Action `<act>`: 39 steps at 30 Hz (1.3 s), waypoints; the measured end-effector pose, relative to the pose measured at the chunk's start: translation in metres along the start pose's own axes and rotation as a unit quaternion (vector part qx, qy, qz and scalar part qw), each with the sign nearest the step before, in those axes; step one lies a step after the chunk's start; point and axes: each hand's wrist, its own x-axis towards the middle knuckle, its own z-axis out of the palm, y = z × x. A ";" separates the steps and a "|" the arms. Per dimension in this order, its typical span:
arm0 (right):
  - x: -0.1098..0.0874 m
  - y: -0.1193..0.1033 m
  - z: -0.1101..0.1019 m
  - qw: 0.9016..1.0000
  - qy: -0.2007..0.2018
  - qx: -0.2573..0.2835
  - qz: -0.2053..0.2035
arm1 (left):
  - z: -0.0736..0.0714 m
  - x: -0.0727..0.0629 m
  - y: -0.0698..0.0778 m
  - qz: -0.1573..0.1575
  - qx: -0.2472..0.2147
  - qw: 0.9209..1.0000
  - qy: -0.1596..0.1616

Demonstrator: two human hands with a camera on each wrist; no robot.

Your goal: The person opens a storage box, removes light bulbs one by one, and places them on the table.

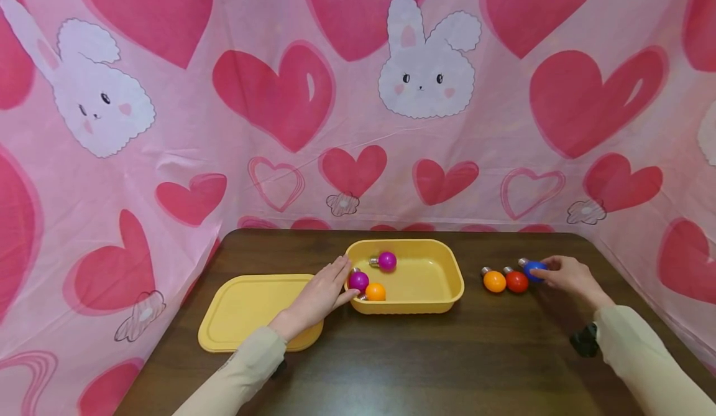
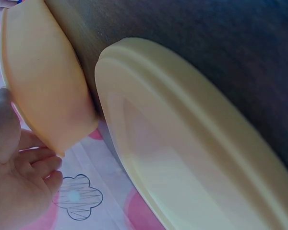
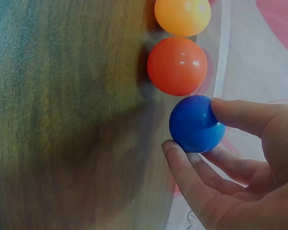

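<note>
At the table's right, my right hand [image 1: 573, 277] pinches a blue light bulb [image 3: 196, 125] between thumb and fingers. Beside it a red bulb [image 1: 517, 281] and an orange bulb [image 1: 495, 281] lie in a row, metal bases pointing away. My left hand [image 1: 320, 296] rests with nearly straight fingers along the left end of a yellow plastic box [image 1: 411, 308], thumb at its rim. Inside the box lie two purple bulbs, one near the back [image 1: 387, 261] and one at the left wall [image 1: 358, 281], plus another orange bulb [image 1: 375, 291] in the front left corner.
A yellow lid [image 1: 246, 310] lies flat left of the box, partly under my left forearm in the head view. The dark wooden table [image 1: 425, 366] ends at a pink cloth [image 1: 358, 124] with hearts and rabbits hanging behind it.
</note>
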 end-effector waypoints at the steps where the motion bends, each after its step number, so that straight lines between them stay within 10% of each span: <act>1: 0.000 0.001 0.000 1.000 -0.001 0.002 0.003 | 0.000 0.000 0.000 0.000 -0.001 1.000 0.001; 39: 0.002 0.010 0.005 0.999 -0.012 0.004 0.040 | 0.000 0.000 0.000 0.001 0.011 1.000 0.002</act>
